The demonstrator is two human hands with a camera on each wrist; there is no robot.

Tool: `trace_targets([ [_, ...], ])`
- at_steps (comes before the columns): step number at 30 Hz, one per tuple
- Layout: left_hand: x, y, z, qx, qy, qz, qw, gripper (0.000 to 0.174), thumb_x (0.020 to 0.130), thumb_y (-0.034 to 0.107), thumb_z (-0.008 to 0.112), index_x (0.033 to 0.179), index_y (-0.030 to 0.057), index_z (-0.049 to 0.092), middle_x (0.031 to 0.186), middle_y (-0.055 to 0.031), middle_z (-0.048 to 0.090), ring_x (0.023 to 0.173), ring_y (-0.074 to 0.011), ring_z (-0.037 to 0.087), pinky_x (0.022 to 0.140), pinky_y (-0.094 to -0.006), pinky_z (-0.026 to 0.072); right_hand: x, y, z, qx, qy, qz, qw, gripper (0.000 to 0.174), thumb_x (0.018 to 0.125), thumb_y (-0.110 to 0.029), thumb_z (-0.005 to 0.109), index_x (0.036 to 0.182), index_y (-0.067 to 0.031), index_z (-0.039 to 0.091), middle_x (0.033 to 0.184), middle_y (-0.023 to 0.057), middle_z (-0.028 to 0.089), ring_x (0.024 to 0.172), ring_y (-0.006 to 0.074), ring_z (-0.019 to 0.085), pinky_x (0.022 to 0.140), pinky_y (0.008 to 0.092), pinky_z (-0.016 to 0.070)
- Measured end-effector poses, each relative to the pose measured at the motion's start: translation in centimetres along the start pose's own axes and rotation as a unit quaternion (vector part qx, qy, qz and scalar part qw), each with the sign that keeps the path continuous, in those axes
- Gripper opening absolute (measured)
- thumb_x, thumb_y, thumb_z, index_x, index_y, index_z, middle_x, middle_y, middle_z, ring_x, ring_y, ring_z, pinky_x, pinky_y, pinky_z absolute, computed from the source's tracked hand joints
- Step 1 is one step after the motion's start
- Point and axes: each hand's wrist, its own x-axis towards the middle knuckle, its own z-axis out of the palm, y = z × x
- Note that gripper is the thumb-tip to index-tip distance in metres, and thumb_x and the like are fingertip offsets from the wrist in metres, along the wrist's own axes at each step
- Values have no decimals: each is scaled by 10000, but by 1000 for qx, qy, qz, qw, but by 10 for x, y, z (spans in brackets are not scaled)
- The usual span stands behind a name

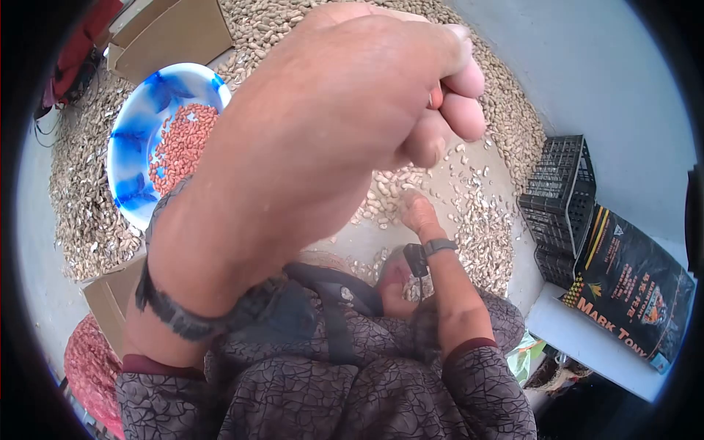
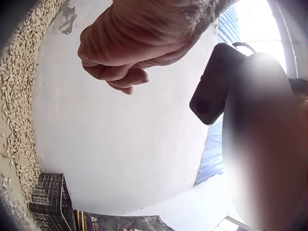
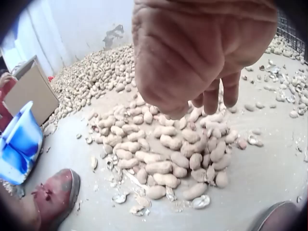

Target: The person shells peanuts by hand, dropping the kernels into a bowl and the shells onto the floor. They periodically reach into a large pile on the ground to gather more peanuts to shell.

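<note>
Raised close to the head camera, my left hand (image 1: 367, 88) has its fingers curled, and a small orange-red kernel (image 1: 436, 97) shows between them. In the left wrist view the same hand (image 2: 139, 41) is curled in front of the wall, its kernel hidden. My right hand (image 1: 419, 213) is low, at a heap of unshelled peanuts (image 1: 381, 196) on the floor. From the right wrist view, that hand (image 3: 202, 57) hangs over the back of the heap (image 3: 161, 167), fingers pointing down and loosely extended. No peanut is visible in it.
A blue and white basin (image 1: 123, 150) with red kernels (image 1: 180, 150) stands at the left, near a cardboard box (image 1: 172, 40). Many peanuts (image 3: 98, 74) lie along the wall. Black crates (image 1: 557, 176) and a black bag (image 1: 634, 282) are at the right. A shoe (image 3: 57, 195) stands beside the heap.
</note>
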Motion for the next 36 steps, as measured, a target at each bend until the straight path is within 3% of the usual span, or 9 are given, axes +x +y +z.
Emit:
trace_targets([
  [2,1,-7,-3,-51,-50,70,995,238,877,177,443,758,-7,536,680,-73,565,425,-20,401,343,-123,260,-2,1,-15,8,-15,30,999,261,756,-210,543,977,-83,593,1002,191,565,932,336,542,801,367,440],
  [3,-1,-5,0,-54,-52,72,995,238,877,177,443,758,-7,536,680,-73,565,425,-20,401,343,-123,260,-4,-3,-25,21,-34,60,997,248,768,-187,549,981,-71,598,933,192,591,900,350,551,798,366,438],
  [5,-2,1,7,-43,52,-21,998,212,856,163,483,760,-15,545,680,-68,565,453,-26,431,345,-132,265,-7,-7,-47,-20,-40,13,999,247,776,-199,546,979,-70,598,893,195,601,876,347,562,789,365,444],
  [7,1,1,3,-19,-11,27,999,198,841,156,496,757,-14,551,681,-67,567,460,-26,433,347,-135,264,-9,-16,-75,-96,-94,2,991,268,757,-261,563,953,-83,603,890,186,606,878,329,574,776,378,454],
  [17,8,-5,3,-28,60,47,997,162,808,142,506,726,11,557,664,-44,564,460,-21,452,347,-148,274,-60,-94,-245,-103,6,-32,994,253,796,-159,568,1009,-25,590,860,154,633,774,220,604,712,320,469],
  [18,8,-5,3,-30,58,40,997,160,806,139,503,726,12,557,661,-39,561,458,-20,450,347,-150,275,-64,-96,-258,-103,2,-43,994,262,815,-159,561,1023,0,575,839,127,635,739,153,569,699,283,462],
  [21,8,-7,1,-29,46,38,998,156,804,134,500,726,12,557,656,-33,556,457,-19,447,349,-153,277,-87,-115,-287,-126,45,-63,989,284,821,-157,548,1044,19,563,903,149,634,805,159,588,715,287,466],
  [28,5,-8,0,-14,49,41,998,152,801,136,497,734,14,557,648,-33,550,467,-19,448,354,-149,270,-106,-127,-319,-164,37,-30,985,299,793,-165,575,1036,10,571,912,186,621,819,221,606,735,310,470],
  [36,-4,-1,-8,-36,56,19,998,187,837,159,481,745,11,550,662,-40,550,464,-17,414,348,-141,247,-65,-93,-296,-150,2,-42,988,269,803,-114,553,1035,22,565,873,152,634,768,162,585,696,288,466],
])
